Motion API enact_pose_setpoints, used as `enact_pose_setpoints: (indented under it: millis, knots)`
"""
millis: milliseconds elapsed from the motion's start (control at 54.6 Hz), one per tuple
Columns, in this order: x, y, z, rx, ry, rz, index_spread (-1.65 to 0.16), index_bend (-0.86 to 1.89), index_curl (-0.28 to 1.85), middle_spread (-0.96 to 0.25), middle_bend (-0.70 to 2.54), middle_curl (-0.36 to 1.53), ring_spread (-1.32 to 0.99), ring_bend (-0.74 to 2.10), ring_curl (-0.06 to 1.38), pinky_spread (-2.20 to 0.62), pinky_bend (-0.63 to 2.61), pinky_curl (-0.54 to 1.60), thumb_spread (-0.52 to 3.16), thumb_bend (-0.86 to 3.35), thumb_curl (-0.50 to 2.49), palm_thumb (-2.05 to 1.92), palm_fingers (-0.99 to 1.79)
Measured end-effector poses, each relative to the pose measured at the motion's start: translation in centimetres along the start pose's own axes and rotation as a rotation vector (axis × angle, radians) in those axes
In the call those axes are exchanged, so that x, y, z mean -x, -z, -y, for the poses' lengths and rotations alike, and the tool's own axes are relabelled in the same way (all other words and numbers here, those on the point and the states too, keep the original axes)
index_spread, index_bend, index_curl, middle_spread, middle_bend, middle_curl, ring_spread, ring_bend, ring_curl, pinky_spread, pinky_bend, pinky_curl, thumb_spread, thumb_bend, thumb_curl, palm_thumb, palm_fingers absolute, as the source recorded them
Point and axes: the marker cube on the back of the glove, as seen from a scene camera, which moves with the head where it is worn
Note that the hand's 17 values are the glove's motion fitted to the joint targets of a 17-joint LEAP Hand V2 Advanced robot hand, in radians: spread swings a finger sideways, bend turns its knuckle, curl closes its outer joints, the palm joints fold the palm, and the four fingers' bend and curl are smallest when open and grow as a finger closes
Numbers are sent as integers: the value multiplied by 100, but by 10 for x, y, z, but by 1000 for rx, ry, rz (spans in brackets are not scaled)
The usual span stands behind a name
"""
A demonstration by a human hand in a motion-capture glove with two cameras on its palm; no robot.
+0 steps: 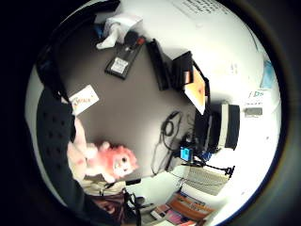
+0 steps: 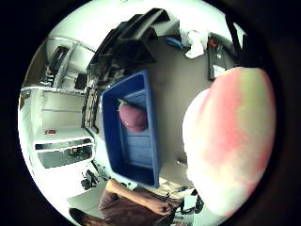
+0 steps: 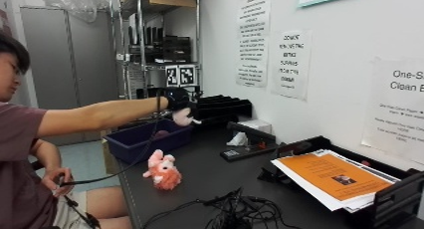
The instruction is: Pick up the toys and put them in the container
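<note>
gloved right hand point(image 3: 177, 100) grips peach toy point(image 3: 183, 117), above table point(image 3: 199, 174)

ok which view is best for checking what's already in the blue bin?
Right thumb side palm view: it looks down into the blue bin and shows a purple toy lying inside. The outside view shows only the bin's side wall and rim, contents barely visible. The little finger side palm view doesn't show the bin.
</note>
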Motion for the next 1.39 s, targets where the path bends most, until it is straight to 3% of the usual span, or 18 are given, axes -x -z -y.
enact_pose_setpoints:
  millis: [183, 385, 806, 1007, 1282, 1392]
  knots:
    - [-1, 55, -7, -46, -17, -22, -47, 41, 46, -43, 73, 62, -43, 103, 58, -39, 101, 41, 44, 7, 84, 77, 96]
    - [21, 73, -12, -44, 13, -35, -49, 39, 56, -44, 72, 69, -43, 106, 60, -39, 104, 42, 39, 4, 90, 77, 93]
    - [180, 80, -8, -47, 261, 50, -52, 24, 76, -47, 66, 82, -42, 110, 62, -37, 112, 44, 39, -1, 97, 77, 84]
    - [229, 70, -34, -31, 479, 52, -52, 15, 84, -48, 59, 86, -41, 111, 61, -37, 116, 44, 43, -2, 98, 75, 79]
    - [248, 59, -33, 23, 425, 70, -47, 7, 83, -46, 44, 87, -38, 115, 60, -38, 127, 44, 67, -3, 92, 63, 64]
    - [247, 49, -35, 186, 345, 96, -42, 2, 77, -43, 37, 86, -35, 118, 59, -36, 132, 44, 90, -4, 83, 52, 48]
